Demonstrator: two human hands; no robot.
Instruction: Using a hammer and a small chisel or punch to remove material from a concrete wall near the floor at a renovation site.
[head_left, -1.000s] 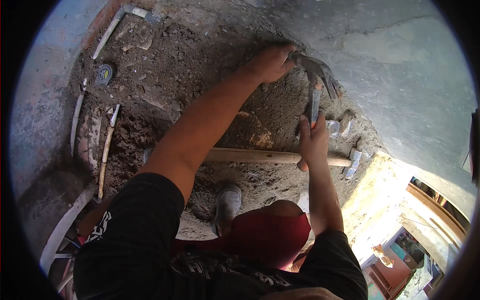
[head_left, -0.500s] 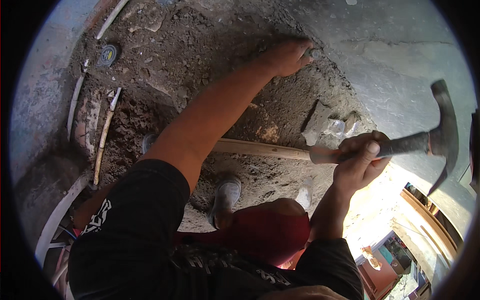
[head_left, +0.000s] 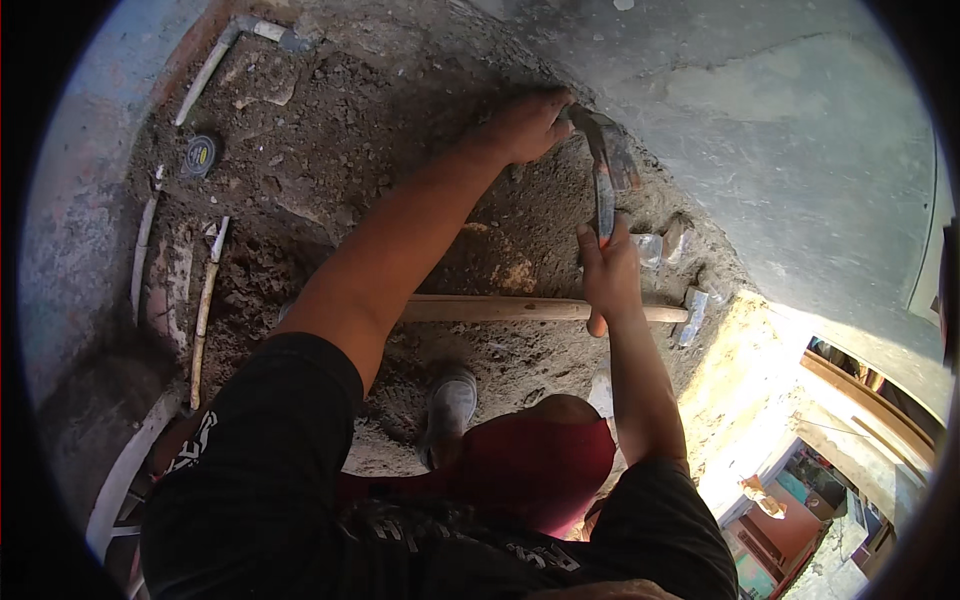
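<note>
My left hand (head_left: 530, 125) is closed at the foot of the grey wall, gripping what looks like a short metal rod; its fingers and the hammer now hide most of it. In my right hand (head_left: 612, 278) is a claw hammer (head_left: 604, 195) with a dark head and an orange-red grip. The hammer's head is right beside the left fist, slightly blurred; whether it touches the rod I cannot tell. Below the hands a long wooden handle (head_left: 500, 310) lies across the dug soil, passing behind my left forearm.
The grey wall (head_left: 760, 150) slants along the right side of the soil. A round tape measure (head_left: 200, 155) lies at the left, near a stick (head_left: 207, 310) and pale pipes (head_left: 205, 80). Clear plastic pieces (head_left: 650, 250) sit by the wall. My boot (head_left: 450, 405) stands on the dirt.
The hammer has swung from out at the right, over the wall, inward and up to my left fist. The left hand keeps its grip at the wall's base; the whole view has shifted slightly.
</note>
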